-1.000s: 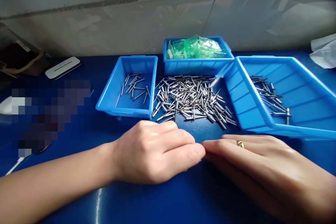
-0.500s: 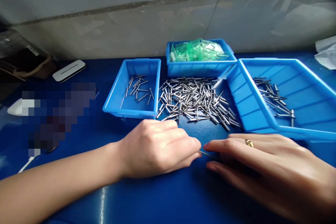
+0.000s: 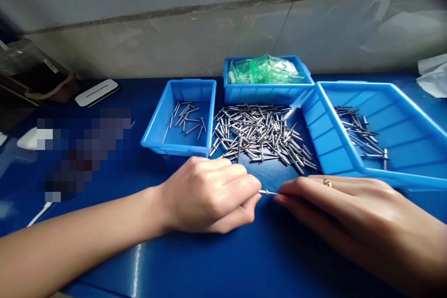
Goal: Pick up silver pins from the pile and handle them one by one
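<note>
Between my two hands a thin metal blind rivet (image 3: 267, 192) lies roughly level, its flange showing in the gap. My left hand (image 3: 216, 195) is closed, pinching the rivet's left end, which the fingers hide. At the other end, the thumb and forefinger of my right hand (image 3: 349, 214) are closed on the rivet; a gold-coloured ring is on one finger. Just beyond the hands a heap of silvery blind rivets (image 3: 258, 132) is spread on the blue table (image 3: 209, 265).
Left of the heap, a small blue bin (image 3: 174, 150) holds several rivets. A larger blue bin (image 3: 412, 125) on the right has rivets too. Behind, another blue bin (image 3: 268, 92) contains green plastic bags (image 3: 261, 70). A white device (image 3: 97, 93) and a blurred-out object (image 3: 87, 153) lie leftward.
My right thumb and forefinger have come together on the rivet's right end. The left hand has shifted slightly left, and more of the rivet shows between the hands.
</note>
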A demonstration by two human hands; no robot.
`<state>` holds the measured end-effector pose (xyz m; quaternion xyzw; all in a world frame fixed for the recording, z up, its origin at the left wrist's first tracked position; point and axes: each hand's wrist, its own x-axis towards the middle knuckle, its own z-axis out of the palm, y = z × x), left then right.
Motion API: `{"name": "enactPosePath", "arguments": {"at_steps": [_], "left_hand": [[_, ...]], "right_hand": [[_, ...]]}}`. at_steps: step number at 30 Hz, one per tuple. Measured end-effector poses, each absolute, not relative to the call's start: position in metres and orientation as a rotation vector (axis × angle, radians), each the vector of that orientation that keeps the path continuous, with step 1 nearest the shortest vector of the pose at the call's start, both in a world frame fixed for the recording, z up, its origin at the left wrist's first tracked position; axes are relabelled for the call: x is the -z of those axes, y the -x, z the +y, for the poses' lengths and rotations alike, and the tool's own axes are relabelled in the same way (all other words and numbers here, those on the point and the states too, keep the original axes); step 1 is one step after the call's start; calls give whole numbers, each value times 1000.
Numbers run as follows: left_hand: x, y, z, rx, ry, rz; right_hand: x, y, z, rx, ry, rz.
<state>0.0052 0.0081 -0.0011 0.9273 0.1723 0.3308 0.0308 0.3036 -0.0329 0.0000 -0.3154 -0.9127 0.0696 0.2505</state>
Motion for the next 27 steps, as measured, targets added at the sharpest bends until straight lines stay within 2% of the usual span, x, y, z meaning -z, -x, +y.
{"name": "enactPosePath", "arguments": {"at_steps": [9,18,27], "left_hand": [[-2,-2,8,-944,-2907,522],[-1,-6,11,-866,-2983,469],[-2,-5,9,-1047,-2833,482]], "right_hand": [[-4,-301,-30,-149,883,-2513],[5,-307,-44,-265,899,-2425],[4,-307,-43,-237,870,-2467]]}}
